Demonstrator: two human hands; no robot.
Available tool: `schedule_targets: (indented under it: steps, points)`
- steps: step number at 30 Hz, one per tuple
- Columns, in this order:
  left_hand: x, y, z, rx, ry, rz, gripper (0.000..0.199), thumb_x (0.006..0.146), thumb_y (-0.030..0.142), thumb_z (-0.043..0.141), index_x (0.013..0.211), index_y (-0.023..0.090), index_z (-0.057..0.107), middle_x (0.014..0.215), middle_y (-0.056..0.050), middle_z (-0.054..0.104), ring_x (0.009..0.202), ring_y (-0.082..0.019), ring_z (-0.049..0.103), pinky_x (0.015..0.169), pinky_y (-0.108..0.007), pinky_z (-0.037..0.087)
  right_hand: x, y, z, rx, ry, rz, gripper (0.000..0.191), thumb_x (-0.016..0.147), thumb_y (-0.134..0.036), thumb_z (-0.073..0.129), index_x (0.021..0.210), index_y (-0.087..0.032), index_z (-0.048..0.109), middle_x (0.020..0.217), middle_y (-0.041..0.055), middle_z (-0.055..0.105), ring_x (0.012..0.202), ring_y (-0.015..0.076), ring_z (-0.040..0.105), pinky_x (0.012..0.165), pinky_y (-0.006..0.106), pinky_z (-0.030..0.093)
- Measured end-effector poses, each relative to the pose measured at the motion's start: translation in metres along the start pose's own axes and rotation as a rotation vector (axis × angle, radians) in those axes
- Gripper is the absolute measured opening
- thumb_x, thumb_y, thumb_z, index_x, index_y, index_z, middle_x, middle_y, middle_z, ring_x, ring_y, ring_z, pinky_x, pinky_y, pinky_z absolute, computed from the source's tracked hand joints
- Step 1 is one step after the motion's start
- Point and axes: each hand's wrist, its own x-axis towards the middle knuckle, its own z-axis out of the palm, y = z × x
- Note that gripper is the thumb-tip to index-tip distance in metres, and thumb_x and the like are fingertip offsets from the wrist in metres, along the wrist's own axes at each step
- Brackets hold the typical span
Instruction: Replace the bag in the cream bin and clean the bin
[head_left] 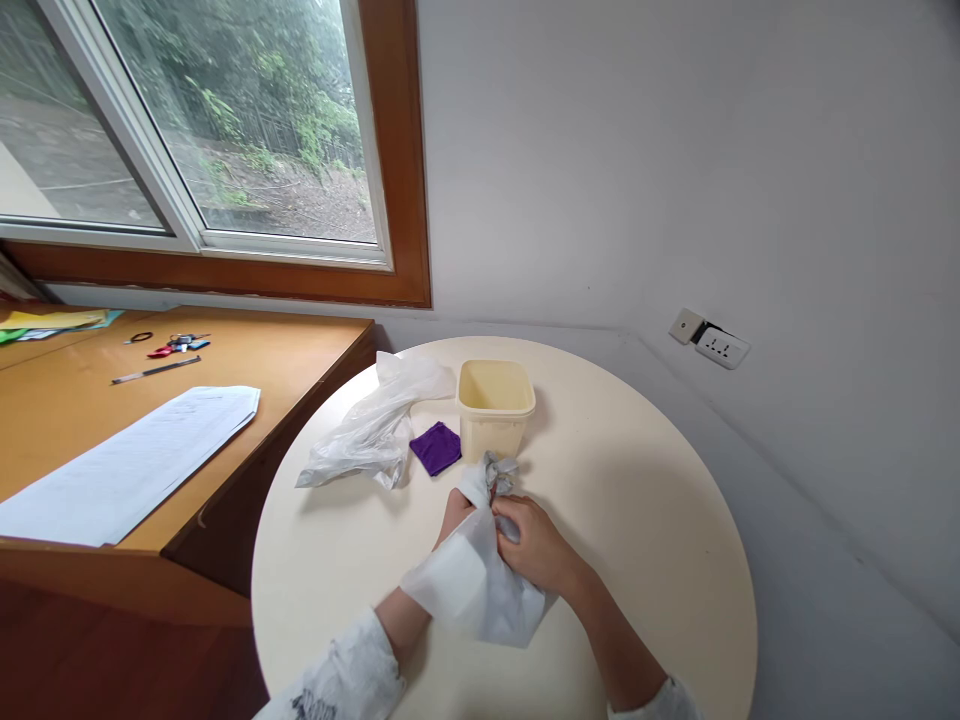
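A white plastic bag (487, 585) is bunched between my two hands over the round table. My right hand (534, 540) has its fingers curled round the gathered part of the bag. On the other side, my left hand (456, 515) grips the bag too, though the plastic covers most of its fingers. The bag's twisted end sticks up just in front of a cream plastic tub (495, 425), which stands upright with its top uncovered. Left of the tub, close to its side, lies a folded purple cloth (436, 448).
Another crumpled white plastic bag (375, 420) lies at the left of the round table (637, 560). A wooden desk (300, 350) beside it bears papers (142, 465), a pen (156, 371) and keys (181, 344). Behind are a wall with a socket (722, 346) and a window (247, 120).
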Motion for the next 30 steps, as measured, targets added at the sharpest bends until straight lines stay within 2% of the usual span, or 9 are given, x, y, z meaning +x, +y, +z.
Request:
schedule_targets:
  steps: [7, 16, 22, 28, 30]
  points:
    - [-0.002, 0.004, 0.002, 0.007, 0.008, -0.003, 0.02, 0.051, 0.02, 0.073, 0.064, 0.014, 0.06, 0.06, -0.001, 0.061, 0.066, -0.018, 0.057, 0.063, -0.028, 0.042, -0.001, 0.0, 0.0, 0.007, -0.003, 0.012, 0.014, 0.073, -0.013, 0.048, 0.061, -0.019, 0.043, 0.068, -0.001, 0.058, 0.065, 0.0124, 0.05, 0.061, 0.023, 0.034]
    - [0.001, -0.011, -0.002, 0.002, 0.021, -0.011, 0.018, 0.055, 0.021, 0.07, 0.07, 0.015, 0.061, 0.065, -0.001, 0.063, 0.066, -0.017, 0.057, 0.061, -0.027, 0.043, -0.001, 0.002, 0.001, 0.003, -0.004, 0.017, 0.015, 0.074, -0.014, 0.048, 0.062, -0.019, 0.043, 0.07, -0.0005, 0.06, 0.066, 0.0127, 0.051, 0.062, 0.023, 0.034]
    - [-0.001, -0.008, 0.0, 0.006, 0.018, -0.003, 0.017, 0.056, 0.024, 0.07, 0.067, 0.014, 0.061, 0.064, -0.002, 0.063, 0.065, -0.017, 0.058, 0.059, -0.026, 0.043, -0.001, 0.0, 0.001, 0.027, -0.009, 0.019, 0.014, 0.074, -0.013, 0.048, 0.062, -0.019, 0.042, 0.071, -0.001, 0.059, 0.066, 0.0124, 0.05, 0.063, 0.023, 0.035]
    - [-0.002, -0.001, 0.0, 0.032, 0.032, 0.041, 0.021, 0.053, 0.021, 0.072, 0.071, 0.015, 0.062, 0.066, -0.001, 0.064, 0.065, -0.018, 0.057, 0.059, -0.026, 0.044, -0.001, 0.004, -0.006, 0.249, -0.047, 0.083, 0.007, 0.076, -0.017, 0.048, 0.07, -0.019, 0.051, 0.071, -0.0024, 0.055, 0.066, 0.0117, 0.05, 0.061, 0.022, 0.037]
    - [-0.002, 0.003, 0.001, 0.043, 0.023, 0.065, 0.022, 0.055, 0.021, 0.072, 0.074, 0.014, 0.063, 0.07, -0.002, 0.065, 0.068, -0.019, 0.059, 0.061, -0.027, 0.045, 0.0, 0.006, -0.011, 0.325, 0.047, 0.073, 0.007, 0.079, -0.021, 0.049, 0.081, -0.019, 0.056, 0.076, -0.0014, 0.057, 0.072, 0.0128, 0.052, 0.066, 0.023, 0.039]
